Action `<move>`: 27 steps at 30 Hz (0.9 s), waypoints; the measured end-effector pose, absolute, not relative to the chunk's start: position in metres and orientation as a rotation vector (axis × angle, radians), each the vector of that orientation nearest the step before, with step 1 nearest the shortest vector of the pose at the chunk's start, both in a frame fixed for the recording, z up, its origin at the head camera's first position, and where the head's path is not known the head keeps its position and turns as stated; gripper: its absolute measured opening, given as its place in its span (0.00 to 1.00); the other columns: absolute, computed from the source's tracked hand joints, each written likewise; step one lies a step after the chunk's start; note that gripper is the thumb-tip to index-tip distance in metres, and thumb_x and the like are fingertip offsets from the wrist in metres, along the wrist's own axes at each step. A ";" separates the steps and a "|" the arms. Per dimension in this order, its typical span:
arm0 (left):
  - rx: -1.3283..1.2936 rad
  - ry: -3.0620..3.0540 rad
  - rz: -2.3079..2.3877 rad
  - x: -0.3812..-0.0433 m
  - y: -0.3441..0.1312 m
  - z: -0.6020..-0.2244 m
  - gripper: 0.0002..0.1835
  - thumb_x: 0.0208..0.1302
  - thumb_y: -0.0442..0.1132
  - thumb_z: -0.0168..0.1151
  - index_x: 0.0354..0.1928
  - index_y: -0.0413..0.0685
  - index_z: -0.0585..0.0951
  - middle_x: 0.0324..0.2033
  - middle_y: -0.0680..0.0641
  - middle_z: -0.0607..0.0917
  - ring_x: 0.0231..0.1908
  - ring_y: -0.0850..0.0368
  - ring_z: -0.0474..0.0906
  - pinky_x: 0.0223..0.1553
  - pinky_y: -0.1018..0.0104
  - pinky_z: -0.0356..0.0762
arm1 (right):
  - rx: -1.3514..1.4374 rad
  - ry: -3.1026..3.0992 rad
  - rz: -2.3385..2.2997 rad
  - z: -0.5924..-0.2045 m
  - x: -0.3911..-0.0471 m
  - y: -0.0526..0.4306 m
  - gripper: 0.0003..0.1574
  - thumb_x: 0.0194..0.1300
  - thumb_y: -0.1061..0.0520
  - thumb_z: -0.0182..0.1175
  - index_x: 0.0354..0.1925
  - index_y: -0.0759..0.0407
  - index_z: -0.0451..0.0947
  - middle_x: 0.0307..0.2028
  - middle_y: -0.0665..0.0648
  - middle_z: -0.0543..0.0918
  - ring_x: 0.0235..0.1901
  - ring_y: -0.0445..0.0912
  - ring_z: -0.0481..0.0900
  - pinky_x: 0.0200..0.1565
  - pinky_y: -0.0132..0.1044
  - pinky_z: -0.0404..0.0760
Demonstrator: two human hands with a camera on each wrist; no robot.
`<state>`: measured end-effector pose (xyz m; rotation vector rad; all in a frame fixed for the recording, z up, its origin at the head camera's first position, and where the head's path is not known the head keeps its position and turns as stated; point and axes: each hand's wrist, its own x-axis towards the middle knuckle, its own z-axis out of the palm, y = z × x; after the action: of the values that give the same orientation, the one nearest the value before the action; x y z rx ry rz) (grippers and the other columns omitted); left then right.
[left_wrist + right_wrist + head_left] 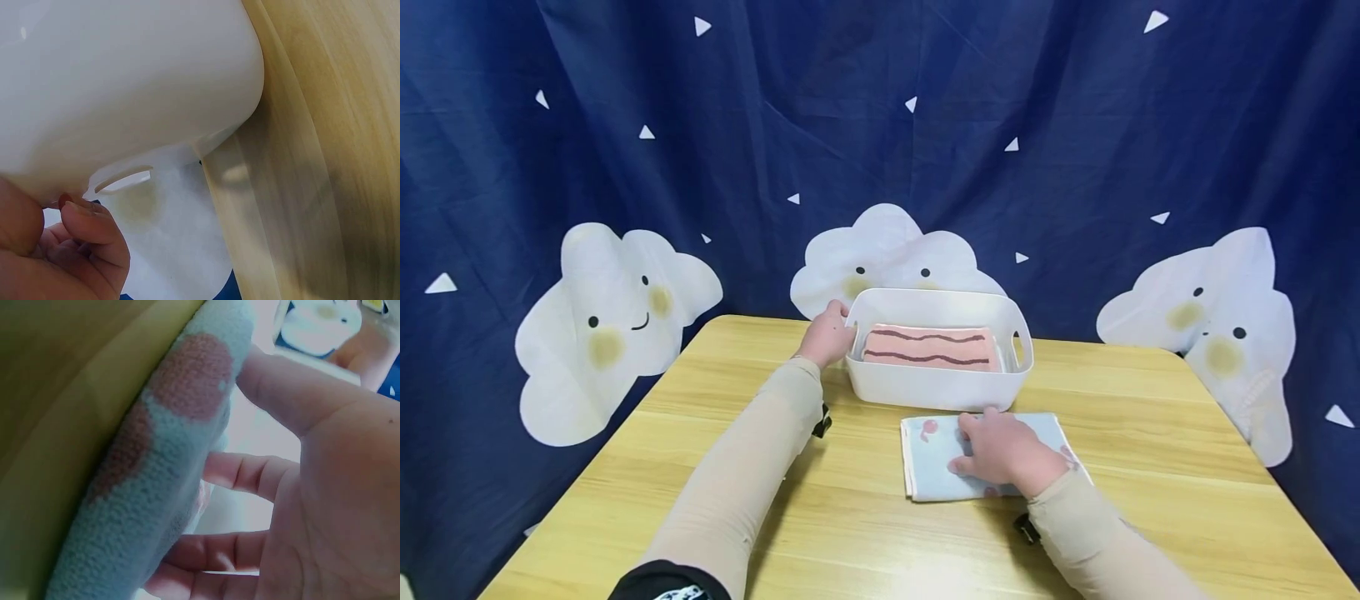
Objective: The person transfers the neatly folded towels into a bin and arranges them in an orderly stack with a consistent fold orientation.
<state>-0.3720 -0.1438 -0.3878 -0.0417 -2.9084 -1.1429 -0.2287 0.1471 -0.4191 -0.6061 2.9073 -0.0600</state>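
A white plastic basket [936, 392] stands toward the back of the table. Inside it lies a folded pink towel [928, 347] with dark wavy stripes. My left hand [826, 337] holds the basket's left end by the handle rim; the left wrist view shows thumb and fingers [94, 225] pinching that edge. In front of the basket, a folded light blue towel [934, 471] with pink spots lies flat on the table. My right hand [1003, 450] is over this towel, fingers spread, and in the right wrist view its fingertips [222, 469] touch the cloth's surface.
The wooden table [842, 517] reaches back to a dark blue curtain [865, 100] printed with white clouds and triangles. The basket's right handle hole [1018, 348] faces the table's right side.
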 end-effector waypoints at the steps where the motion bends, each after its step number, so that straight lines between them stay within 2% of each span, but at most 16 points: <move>1: -0.040 -2.905 -1.147 -0.372 -0.144 -0.388 0.18 0.72 0.39 0.55 0.60 0.42 0.68 0.38 0.41 0.81 0.36 0.46 0.76 0.38 0.57 0.73 | -0.614 2.908 -0.052 -0.420 -0.229 0.142 0.29 0.59 0.35 0.71 0.46 0.53 0.75 0.39 0.60 0.75 0.39 0.55 0.76 0.39 0.53 0.78; 6: -0.040 -2.898 -1.154 -0.373 -0.144 -0.389 0.17 0.72 0.39 0.55 0.59 0.43 0.68 0.39 0.40 0.81 0.38 0.45 0.76 0.40 0.56 0.73 | -0.621 2.910 -0.041 -0.422 -0.232 0.115 0.33 0.61 0.35 0.69 0.52 0.55 0.76 0.40 0.60 0.78 0.42 0.54 0.75 0.43 0.53 0.78; 10: -0.042 -2.890 -1.148 -0.375 -0.144 -0.391 0.17 0.71 0.39 0.55 0.58 0.44 0.68 0.39 0.41 0.81 0.37 0.45 0.76 0.40 0.55 0.73 | -0.582 2.887 -0.064 -0.423 -0.235 0.095 0.38 0.62 0.33 0.67 0.60 0.55 0.75 0.45 0.62 0.80 0.45 0.54 0.77 0.45 0.54 0.79; 17: -0.045 -2.908 -1.136 -0.374 -0.147 -0.392 0.18 0.70 0.40 0.54 0.58 0.44 0.67 0.38 0.41 0.81 0.36 0.46 0.76 0.39 0.56 0.73 | -0.542 2.856 -0.094 -0.423 -0.237 0.075 0.39 0.62 0.32 0.66 0.61 0.53 0.75 0.47 0.62 0.79 0.46 0.52 0.77 0.45 0.52 0.79; 20: -0.054 -2.918 -1.116 -0.374 -0.148 -0.392 0.18 0.72 0.42 0.53 0.59 0.45 0.67 0.39 0.41 0.82 0.37 0.45 0.76 0.41 0.54 0.74 | -0.553 2.848 -0.117 -0.424 -0.238 0.076 0.35 0.63 0.33 0.66 0.57 0.53 0.75 0.44 0.59 0.79 0.43 0.50 0.76 0.46 0.50 0.79; 27: -0.139 -2.902 -1.024 -0.365 -0.152 -0.392 0.22 0.76 0.56 0.48 0.57 0.47 0.70 0.40 0.42 0.82 0.42 0.45 0.77 0.49 0.50 0.73 | -0.669 2.790 -0.310 -0.418 -0.243 0.096 0.17 0.64 0.39 0.66 0.39 0.47 0.76 0.35 0.50 0.75 0.36 0.46 0.72 0.42 0.43 0.74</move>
<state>-0.3650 -0.1522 -0.3924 -0.1387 -2.9022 -1.0242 -0.2433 0.0965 -0.4184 -0.6691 2.7896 -0.3098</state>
